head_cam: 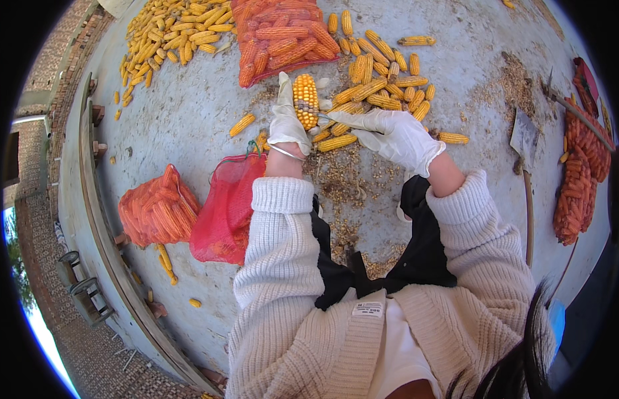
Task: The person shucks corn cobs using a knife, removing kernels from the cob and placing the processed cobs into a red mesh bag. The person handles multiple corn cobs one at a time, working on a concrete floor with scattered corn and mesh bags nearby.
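An ear of yellow corn (305,92) stands upright in my gloved left hand (285,122), with a band of dark, discolored kernels around its middle. My gloved right hand (391,133) grips a thin metal tool (323,116); its tip is at the right side of the ear, by the dark band. Most of the tool is hidden in the fingers, so its kind is unclear. Beyond and beneath my hands lies a loose pile of corn ears (384,95) on the concrete floor. Loose kernels and chaff (349,174) are scattered between my legs.
A full red mesh sack (284,40) stands ahead, beside a large corn heap (179,30). Left are another filled sack (159,209) and a slack red mesh bag (227,209). A shovel (525,137) and more sacks (576,184) lie right.
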Tool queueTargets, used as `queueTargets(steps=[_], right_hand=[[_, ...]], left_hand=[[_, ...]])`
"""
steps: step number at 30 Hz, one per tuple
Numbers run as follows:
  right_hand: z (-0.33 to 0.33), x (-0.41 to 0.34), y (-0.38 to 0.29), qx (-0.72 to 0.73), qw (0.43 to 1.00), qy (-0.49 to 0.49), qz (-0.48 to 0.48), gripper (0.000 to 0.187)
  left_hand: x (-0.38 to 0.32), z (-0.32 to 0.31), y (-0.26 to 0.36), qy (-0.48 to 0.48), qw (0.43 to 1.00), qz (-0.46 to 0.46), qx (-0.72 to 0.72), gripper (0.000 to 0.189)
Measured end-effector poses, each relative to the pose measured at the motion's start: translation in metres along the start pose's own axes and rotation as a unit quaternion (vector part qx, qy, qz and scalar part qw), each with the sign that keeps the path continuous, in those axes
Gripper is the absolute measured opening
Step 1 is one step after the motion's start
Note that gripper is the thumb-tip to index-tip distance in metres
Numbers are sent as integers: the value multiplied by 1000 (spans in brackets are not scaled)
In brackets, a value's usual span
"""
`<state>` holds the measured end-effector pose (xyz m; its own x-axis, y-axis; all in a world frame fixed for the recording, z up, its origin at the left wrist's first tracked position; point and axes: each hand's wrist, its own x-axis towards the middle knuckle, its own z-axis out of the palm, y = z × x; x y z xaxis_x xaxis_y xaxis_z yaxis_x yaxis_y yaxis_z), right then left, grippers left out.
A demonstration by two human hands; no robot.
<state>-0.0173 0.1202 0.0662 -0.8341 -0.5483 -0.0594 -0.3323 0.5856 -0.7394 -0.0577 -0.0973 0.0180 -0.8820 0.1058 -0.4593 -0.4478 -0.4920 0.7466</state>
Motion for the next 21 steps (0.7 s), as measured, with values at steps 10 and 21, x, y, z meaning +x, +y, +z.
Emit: queueTargets(steps=[10, 21], right_hand=[[1, 3, -4, 40, 997, -36, 50, 40], [44, 3, -13, -13, 987, 157, 22, 42]], left_hand=[[4, 7, -13, 28, 996, 21, 82, 67], [6, 14, -19, 42, 993, -31, -110, 79]])
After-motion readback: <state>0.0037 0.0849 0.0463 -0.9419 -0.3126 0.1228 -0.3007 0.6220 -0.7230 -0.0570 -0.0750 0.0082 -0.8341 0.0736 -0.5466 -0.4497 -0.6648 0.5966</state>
